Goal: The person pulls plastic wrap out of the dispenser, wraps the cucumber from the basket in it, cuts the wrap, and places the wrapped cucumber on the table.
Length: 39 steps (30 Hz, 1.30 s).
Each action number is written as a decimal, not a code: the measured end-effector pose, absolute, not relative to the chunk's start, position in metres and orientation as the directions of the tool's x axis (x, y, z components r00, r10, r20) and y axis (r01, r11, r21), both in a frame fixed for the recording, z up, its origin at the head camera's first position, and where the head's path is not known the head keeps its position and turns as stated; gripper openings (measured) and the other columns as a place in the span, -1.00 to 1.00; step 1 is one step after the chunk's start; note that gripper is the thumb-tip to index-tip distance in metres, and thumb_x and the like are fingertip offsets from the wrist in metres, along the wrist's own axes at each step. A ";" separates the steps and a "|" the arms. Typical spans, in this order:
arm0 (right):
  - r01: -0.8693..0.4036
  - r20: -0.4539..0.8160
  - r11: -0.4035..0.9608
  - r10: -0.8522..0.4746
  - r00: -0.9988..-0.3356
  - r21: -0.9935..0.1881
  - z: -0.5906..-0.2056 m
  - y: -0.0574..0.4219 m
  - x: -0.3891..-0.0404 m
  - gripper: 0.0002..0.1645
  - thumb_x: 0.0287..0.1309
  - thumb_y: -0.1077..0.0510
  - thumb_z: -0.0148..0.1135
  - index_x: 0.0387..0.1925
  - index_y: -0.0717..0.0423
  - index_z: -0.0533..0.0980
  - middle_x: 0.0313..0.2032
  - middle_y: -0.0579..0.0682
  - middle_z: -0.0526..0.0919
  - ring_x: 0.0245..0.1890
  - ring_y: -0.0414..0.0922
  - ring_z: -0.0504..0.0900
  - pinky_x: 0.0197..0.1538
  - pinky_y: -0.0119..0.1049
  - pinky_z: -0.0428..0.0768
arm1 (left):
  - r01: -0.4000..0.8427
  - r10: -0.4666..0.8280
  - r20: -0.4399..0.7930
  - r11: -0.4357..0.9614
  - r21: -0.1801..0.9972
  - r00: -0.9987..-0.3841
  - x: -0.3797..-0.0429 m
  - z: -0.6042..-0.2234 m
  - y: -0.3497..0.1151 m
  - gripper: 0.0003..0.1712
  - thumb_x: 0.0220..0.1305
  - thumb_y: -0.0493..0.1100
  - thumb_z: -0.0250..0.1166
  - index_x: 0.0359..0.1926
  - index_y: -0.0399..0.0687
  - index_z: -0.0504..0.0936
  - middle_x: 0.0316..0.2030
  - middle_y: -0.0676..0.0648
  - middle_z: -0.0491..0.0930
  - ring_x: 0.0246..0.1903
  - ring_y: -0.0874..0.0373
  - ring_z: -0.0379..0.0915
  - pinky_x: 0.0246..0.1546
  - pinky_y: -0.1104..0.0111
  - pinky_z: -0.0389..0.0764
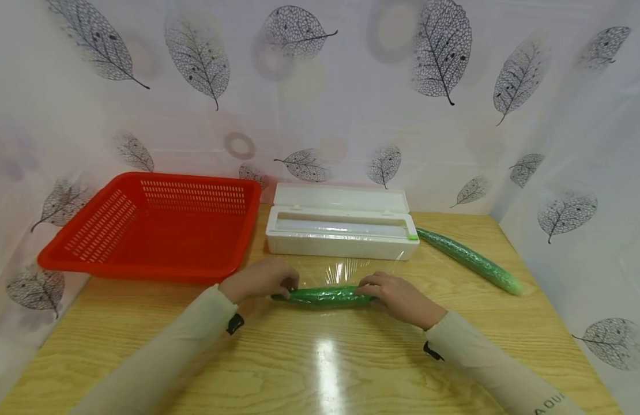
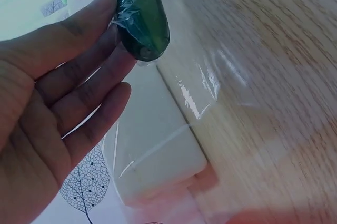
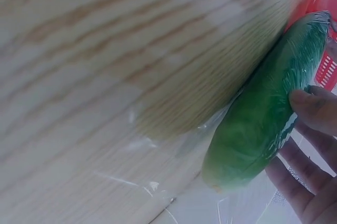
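Observation:
A green cucumber (image 1: 325, 296) lies crosswise between my hands, covered in clear cling film (image 1: 343, 272) that stretches out toward the white box. My left hand (image 1: 260, 280) holds its left end, with the thumb and fingertips against the wrapped tip (image 2: 150, 34) in the left wrist view. Toward the other end, my right hand (image 1: 400, 300) grips the cucumber between thumb and fingers. The right wrist view shows creased film on the cucumber (image 3: 258, 108) and loose film spreading past its blunt end.
Behind the hands stands an open white cling film box (image 1: 343, 248) with a roll inside and its lid raised. A red plastic basket (image 1: 159, 271) sits at the left. Another cucumber (image 1: 470, 259), shiny with film, lies at the right on the wooden table (image 1: 278, 369).

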State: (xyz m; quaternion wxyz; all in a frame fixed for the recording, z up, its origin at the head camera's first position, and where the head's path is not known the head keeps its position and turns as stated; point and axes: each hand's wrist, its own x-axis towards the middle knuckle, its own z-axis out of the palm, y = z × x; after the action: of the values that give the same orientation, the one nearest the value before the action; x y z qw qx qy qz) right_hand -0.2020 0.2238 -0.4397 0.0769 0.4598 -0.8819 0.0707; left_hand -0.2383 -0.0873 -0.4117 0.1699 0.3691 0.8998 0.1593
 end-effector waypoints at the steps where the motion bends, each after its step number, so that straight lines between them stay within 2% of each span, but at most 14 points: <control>1: -0.819 0.200 0.571 -0.798 -0.569 -0.053 -0.440 0.224 -0.202 -0.57 -0.08 0.26 0.39 -0.07 0.05 0.59 -0.10 -0.05 0.64 -0.10 -0.10 0.60 -0.07 -0.26 0.61 | 0.607 0.716 -0.188 0.678 0.414 -0.672 -0.239 -0.411 -0.087 -0.89 0.00 -0.21 0.43 -0.38 0.01 0.68 -0.46 0.14 0.65 -0.46 0.35 0.44 -0.32 0.45 0.53; 6: -0.808 0.192 0.587 -0.788 -0.584 -0.051 -0.440 0.223 -0.205 -0.56 -0.03 0.29 0.36 -0.03 0.12 0.56 -0.08 0.00 0.65 -0.07 -0.07 0.61 -0.03 -0.24 0.61 | 0.536 0.670 -0.208 0.711 0.454 -0.712 -0.244 -0.414 -0.089 -0.88 0.11 -0.23 0.35 -0.28 0.00 0.70 -0.38 0.12 0.66 -0.42 0.31 0.46 -0.20 0.38 0.58; 10: -0.802 0.183 0.594 -0.784 -0.594 -0.060 -0.440 0.222 -0.207 -0.56 0.00 0.30 0.33 -0.01 0.14 0.54 -0.09 0.02 0.65 -0.07 -0.06 0.61 -0.02 -0.22 0.60 | 0.526 0.654 -0.176 0.715 0.461 -0.736 -0.246 -0.421 -0.091 -0.84 0.20 -0.26 0.26 -0.21 -0.02 0.71 -0.30 0.08 0.69 -0.35 0.29 0.51 -0.11 0.32 0.59; 13: -0.802 0.177 0.593 -0.784 -0.595 -0.069 -0.440 0.222 -0.209 -0.53 -0.03 0.28 0.36 0.01 0.14 0.52 -0.08 0.03 0.64 -0.06 -0.05 0.60 -0.01 -0.19 0.60 | 0.545 0.642 -0.106 0.716 0.436 -0.759 -0.245 -0.425 -0.092 -0.83 0.21 -0.29 0.24 -0.18 -0.08 0.68 -0.24 0.01 0.70 -0.26 0.21 0.57 -0.09 0.27 0.60; 16: -0.804 0.172 0.591 -0.787 -0.593 -0.070 -0.441 0.222 -0.210 -0.48 -0.06 0.23 0.40 0.02 0.13 0.50 -0.06 0.03 0.63 -0.05 -0.05 0.59 0.01 -0.18 0.58 | 0.602 0.630 0.031 0.723 0.339 -0.776 -0.240 -0.427 -0.089 -0.78 0.19 -0.28 0.27 -0.11 -0.10 0.63 -0.20 -0.05 0.68 -0.25 0.14 0.58 -0.13 0.27 0.62; 18: -0.807 0.175 0.587 -0.789 -0.589 -0.067 -0.442 0.222 -0.211 -0.45 -0.08 0.20 0.43 0.02 0.13 0.50 -0.06 0.03 0.63 -0.05 -0.05 0.59 0.02 -0.18 0.58 | 0.671 0.653 0.161 0.700 0.242 -0.740 -0.236 -0.428 -0.084 -0.75 0.17 -0.23 0.31 -0.10 -0.08 0.61 -0.21 -0.03 0.66 -0.29 0.16 0.57 -0.19 0.34 0.63; 21: -0.810 0.187 0.582 -0.790 -0.583 -0.066 -0.442 0.221 -0.211 -0.44 -0.10 0.19 0.44 0.02 0.13 0.50 -0.07 0.02 0.63 -0.05 -0.06 0.59 0.02 -0.19 0.58 | 0.795 0.741 0.324 0.604 0.061 -0.588 -0.230 -0.432 -0.074 -0.76 0.14 -0.19 0.34 -0.12 -0.05 0.61 -0.27 0.00 0.63 -0.39 0.23 0.51 -0.30 0.47 0.61; 23: -0.809 0.194 0.583 -0.788 -0.584 -0.067 -0.442 0.221 -0.212 -0.43 -0.12 0.19 0.45 0.02 0.14 0.50 -0.08 0.02 0.64 -0.06 -0.06 0.60 0.02 -0.19 0.58 | 0.849 0.794 0.363 0.528 -0.016 -0.487 -0.226 -0.436 -0.068 -0.74 0.11 -0.18 0.36 -0.13 -0.06 0.62 -0.28 0.00 0.61 -0.39 0.24 0.49 -0.32 0.50 0.58; 25: -0.806 0.195 0.588 -0.785 -0.588 -0.066 -0.442 0.220 -0.213 -0.42 -0.12 0.18 0.46 0.01 0.14 0.50 -0.09 0.02 0.64 -0.07 -0.07 0.60 0.01 -0.19 0.58 | 0.868 0.825 0.343 0.494 -0.047 -0.450 -0.223 -0.439 -0.064 -0.69 0.05 -0.18 0.40 -0.13 -0.06 0.59 -0.28 -0.01 0.58 -0.37 0.25 0.48 -0.35 0.51 0.56; 27: -0.802 0.190 0.594 -0.782 -0.594 -0.065 -0.443 0.220 -0.213 -0.42 -0.12 0.18 0.46 0.02 0.14 0.49 -0.09 0.02 0.64 -0.07 -0.07 0.60 0.01 -0.19 0.58 | 0.863 0.827 0.313 0.504 -0.041 -0.468 -0.221 -0.441 -0.061 -0.63 -0.01 -0.17 0.43 -0.13 -0.08 0.58 -0.28 -0.02 0.56 -0.36 0.23 0.48 -0.38 0.50 0.55; 30: -0.795 0.184 0.603 -0.775 -0.604 -0.070 -0.444 0.219 -0.215 -0.42 -0.11 0.16 0.45 0.03 0.15 0.49 -0.09 0.02 0.64 -0.07 -0.06 0.60 0.02 -0.18 0.57 | 0.835 0.806 0.269 0.551 -0.016 -0.527 -0.219 -0.443 -0.058 -0.59 -0.07 -0.16 0.47 -0.15 -0.10 0.55 -0.29 -0.02 0.52 -0.36 0.21 0.45 -0.43 0.48 0.52; 36: -0.770 0.178 0.632 -0.751 -0.636 -0.085 -0.446 0.219 -0.217 -0.38 -0.11 0.16 0.45 0.06 0.19 0.47 -0.06 0.06 0.64 -0.05 -0.02 0.60 0.06 -0.13 0.55 | 0.779 0.759 0.199 0.625 0.044 -0.620 -0.222 -0.447 -0.054 -0.60 -0.01 -0.21 0.43 -0.12 -0.09 0.51 -0.26 0.00 0.50 -0.32 0.21 0.41 -0.38 0.45 0.50; 39: -0.758 0.167 0.646 -0.740 -0.651 -0.092 -0.447 0.218 -0.218 -0.36 -0.10 0.18 0.44 0.08 0.20 0.45 -0.05 0.08 0.63 -0.03 -0.01 0.59 0.07 -0.12 0.55 | 0.763 0.745 0.179 0.644 0.056 -0.642 -0.225 -0.448 -0.052 -0.60 0.02 -0.22 0.41 -0.10 -0.10 0.50 -0.25 -0.01 0.50 -0.29 0.20 0.42 -0.31 0.41 0.54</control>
State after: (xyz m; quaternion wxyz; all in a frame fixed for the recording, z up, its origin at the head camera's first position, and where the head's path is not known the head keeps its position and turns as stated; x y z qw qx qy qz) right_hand -0.2183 0.2183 -0.4466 0.0569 0.4138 -0.9054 0.0768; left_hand -0.2245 -0.0524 -0.4481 -0.0701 0.4171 0.9039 0.0631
